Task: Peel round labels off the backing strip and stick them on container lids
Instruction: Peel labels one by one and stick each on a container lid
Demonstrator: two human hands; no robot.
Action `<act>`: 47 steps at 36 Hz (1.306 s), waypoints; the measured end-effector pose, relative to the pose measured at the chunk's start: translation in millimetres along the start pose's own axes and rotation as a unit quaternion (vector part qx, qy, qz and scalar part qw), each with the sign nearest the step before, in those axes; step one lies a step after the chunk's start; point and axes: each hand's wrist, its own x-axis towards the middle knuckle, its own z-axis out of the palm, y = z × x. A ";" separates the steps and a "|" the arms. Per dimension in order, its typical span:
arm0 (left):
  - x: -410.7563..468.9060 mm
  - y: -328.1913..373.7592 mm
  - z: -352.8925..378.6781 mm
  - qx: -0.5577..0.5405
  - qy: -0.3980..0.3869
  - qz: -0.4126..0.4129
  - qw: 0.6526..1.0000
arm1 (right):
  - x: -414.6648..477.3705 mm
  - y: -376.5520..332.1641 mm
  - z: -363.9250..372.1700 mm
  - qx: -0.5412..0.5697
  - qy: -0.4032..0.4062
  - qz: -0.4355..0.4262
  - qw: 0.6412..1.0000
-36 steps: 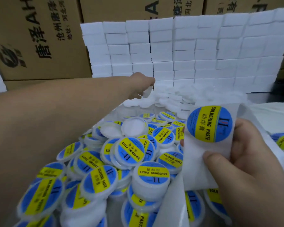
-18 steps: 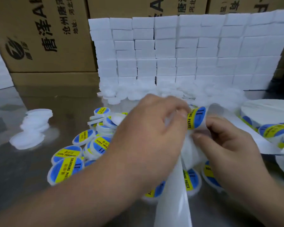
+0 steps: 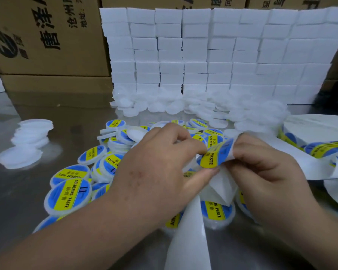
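Because the label [image 3: 215, 157] is bent over the fold of the backing strip [image 3: 187, 242] and looks only partly lifted, the likeliest trouble is its sticky side folding onto itself or catching your fingertip; a quick or sideways pull would do that, and a creased label will not lie flat on a lid. Pulling against the strip's curve could also tear the label's edge or drag the strip out of your grasp. A second risk, as I judge it, is crowding: finished lids [image 3: 70, 193] lie heaped right under your hands on the table [image 3: 23, 221], so a freed label swung low could stick to one already done. The bare lids [image 3: 164, 107] you need sit farther back, at the foot of the white blocks [image 3: 222, 55], well apart from the label. Your left hand [image 3: 154, 172] reaches in from the left, knuckles up, thumb and forefinger nipping the label's near edge. Your right hand [image 3: 261, 172] faces it, fingers curled round the strip and pinching it just behind the label, with the spent strip hanging down between your wrists. Both hands are closed tight on their pieces; whether the left palm also hides a lid I cannot tell.
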 end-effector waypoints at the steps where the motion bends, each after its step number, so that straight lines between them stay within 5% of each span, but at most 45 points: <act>1: -0.3 -0.5 0.0 -0.003 0.001 -0.003 1.000 | -0.5 0.1 -0.4 0.001 0.000 0.001 1.000; 5: 3.1 -1.2 -2.8 -0.112 -0.004 -0.102 0.988 | 2.3 -2.9 -0.2 -0.002 0.002 -0.005 1.000; 8: 8.2 -3.0 -4.5 -0.226 0.044 -0.222 0.948 | 2.1 -4.5 0.9 0.020 0.004 0.016 1.000; 12: 12.5 -10.9 -4.3 -0.262 0.093 -0.283 0.918 | -0.2 -2.2 3.1 0.120 0.030 0.063 0.990; 17: 20.8 -26.9 -4.0 -0.321 0.159 -0.370 0.857 | -0.9 -3.4 -1.6 0.095 0.073 0.012 0.993; 25: 9.9 -12.7 -5.0 -0.201 0.126 -0.219 0.946 | 3.8 -11.2 -3.8 -0.039 0.032 -0.073 0.996; 29: 4.9 -8.6 -6.4 -0.117 0.104 -0.118 0.981 | 3.0 -13.9 -2.8 0.022 -0.001 -0.003 1.000; 35: 4.6 -6.0 -11.5 -0.069 0.096 -0.044 0.992 | 3.3 -11.1 -4.1 0.145 0.026 0.110 0.983; 47: 6.0 -12.4 -5.7 0.026 0.044 -0.074 0.996 | 4.3 -14.1 0.9 0.084 0.103 0.159 0.978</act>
